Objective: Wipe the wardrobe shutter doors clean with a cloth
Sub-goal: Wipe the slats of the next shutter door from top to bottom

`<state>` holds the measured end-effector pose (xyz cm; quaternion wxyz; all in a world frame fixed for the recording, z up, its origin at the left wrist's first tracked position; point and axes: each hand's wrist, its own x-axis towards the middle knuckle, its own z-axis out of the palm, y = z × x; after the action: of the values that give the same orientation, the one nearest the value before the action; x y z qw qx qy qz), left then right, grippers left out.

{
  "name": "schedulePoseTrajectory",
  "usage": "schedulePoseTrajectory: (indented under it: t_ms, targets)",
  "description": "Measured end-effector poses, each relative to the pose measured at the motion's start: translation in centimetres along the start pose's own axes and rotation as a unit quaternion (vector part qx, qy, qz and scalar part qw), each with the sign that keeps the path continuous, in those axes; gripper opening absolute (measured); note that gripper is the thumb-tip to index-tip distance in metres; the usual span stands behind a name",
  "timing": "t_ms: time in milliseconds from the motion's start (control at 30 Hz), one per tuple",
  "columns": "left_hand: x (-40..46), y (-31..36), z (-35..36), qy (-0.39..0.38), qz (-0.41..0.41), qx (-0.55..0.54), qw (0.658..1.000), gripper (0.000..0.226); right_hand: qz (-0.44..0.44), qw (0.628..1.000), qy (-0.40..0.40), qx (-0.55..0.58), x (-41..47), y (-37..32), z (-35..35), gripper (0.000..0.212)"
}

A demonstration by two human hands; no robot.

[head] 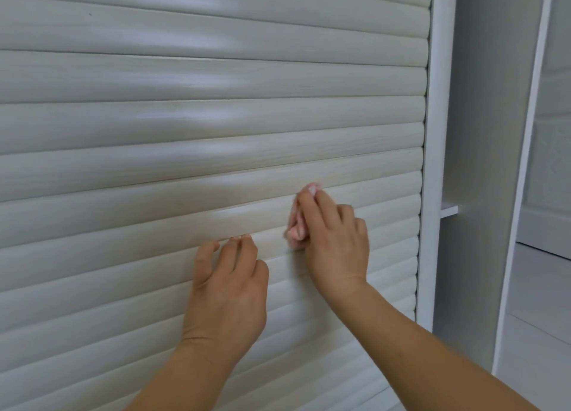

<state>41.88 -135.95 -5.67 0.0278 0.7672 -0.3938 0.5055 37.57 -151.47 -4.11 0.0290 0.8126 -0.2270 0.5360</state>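
Observation:
A pale, wood-grained shutter door (185,126) made of rounded horizontal slats fills most of the view. My right hand (333,240) holds a small pink cloth (296,225), its fingers curled round the bunched fabric, and presses it against a slat at the lower right of the door. Only the cloth's edges show past the fingers. My left hand (228,281) lies just left of it, fingers extended and slightly bent, fingertips touching a slat and holding nothing.
A white vertical frame post (432,163) borders the door on the right. Beyond it stands a grey-white side panel (482,132) with a small shelf edge (449,209). A slanted white board (525,163) and pale floor (540,287) lie at the far right.

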Motion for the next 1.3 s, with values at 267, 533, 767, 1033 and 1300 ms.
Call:
schedulePoseTrajectory:
  t_ms: [267,533,767,1033,1300]
  targets:
    - [0.2,0.1,0.1,0.006,-0.001,0.018,1.000,0.031,0.115,0.992,-0.046,-0.038,2.0,6.5,0.4,0.056]
    - [0.2,0.4,0.3,0.005,-0.006,0.020,1.000,0.028,0.224,0.964,0.032,0.139,4.2,12.4,0.6,0.042]
    - [0.2,0.5,0.6,0.003,-0.011,0.013,1.000,0.029,0.260,0.939,0.034,0.224,3.6,6.6,1.4,0.041]
    - [0.4,0.7,0.1,-0.011,-0.017,0.005,1.000,0.028,0.001,0.993,0.063,0.099,-1.0,-2.2,2.0,0.049]
    - [0.2,0.5,-0.1,-0.024,-0.022,0.003,0.999,0.036,0.237,0.906,0.144,0.320,3.8,4.6,-1.5,0.035]
